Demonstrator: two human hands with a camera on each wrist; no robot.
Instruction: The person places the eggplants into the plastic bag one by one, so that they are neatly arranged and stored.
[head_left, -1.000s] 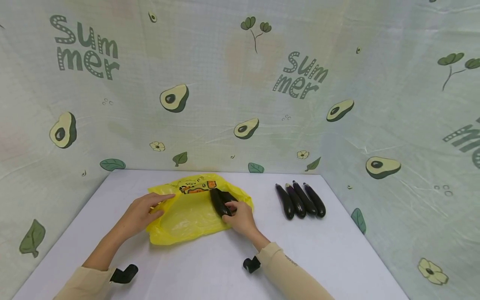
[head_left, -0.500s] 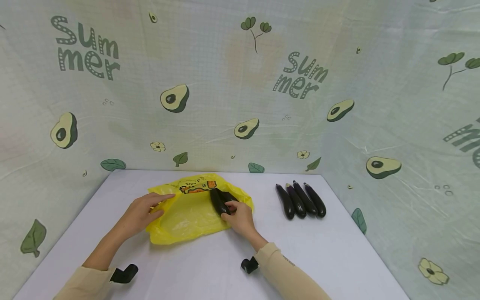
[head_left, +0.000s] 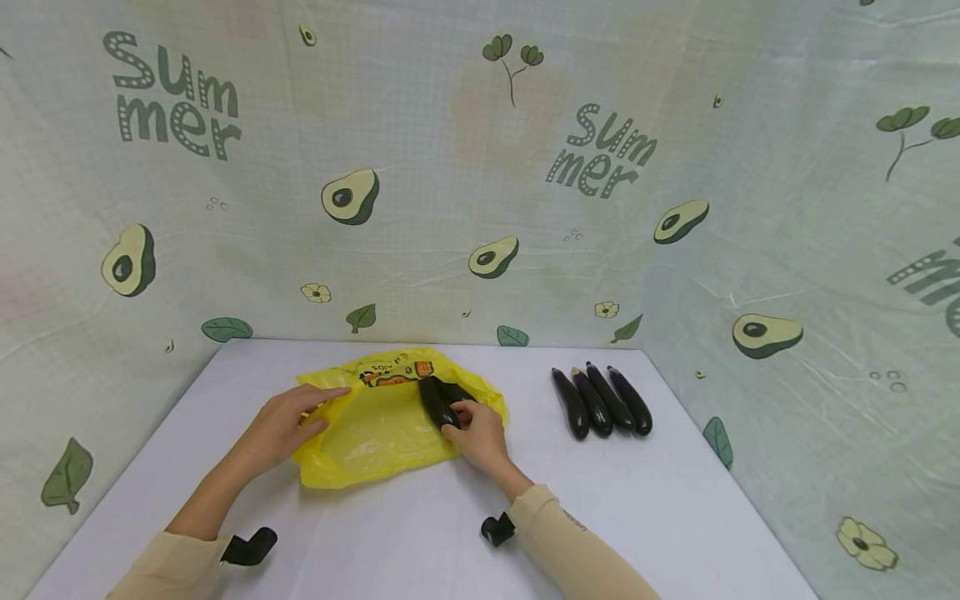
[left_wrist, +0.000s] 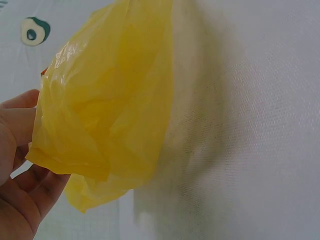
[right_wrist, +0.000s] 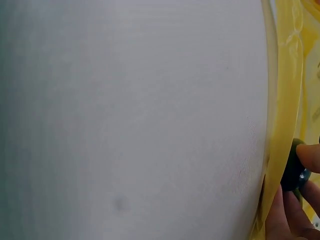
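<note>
In the head view a yellow plastic bag (head_left: 367, 425) lies spread on the table with its mouth facing the person. My left hand (head_left: 281, 425) is at the bag's left rim, index finger and thumb spread apart and fairly straight, touching the plastic. The left wrist view has the fingers (left_wrist: 30, 180) partly behind the bag's edge. Inside the bag's right part my right hand (head_left: 483, 437) pinches the lower end of a dark eggplant (head_left: 437, 404). A second eggplant (head_left: 456, 393) lies beside it, partly covered by that hand. Both eggplants' stem ends point away.
Several more eggplants (head_left: 600, 402) lie side by side on the white table (head_left: 420, 542), to the right of the bag. Behind and at the sides hangs a pale cloth (head_left: 420, 275) printed with avocados and leaves. A black wrist camera (head_left: 251, 547) sits at the left sleeve.
The right hand and sleeve have shifted very slightly left, together with the gripped eggplant. The left hand, the bag and the eggplants on the table look unmoved.
</note>
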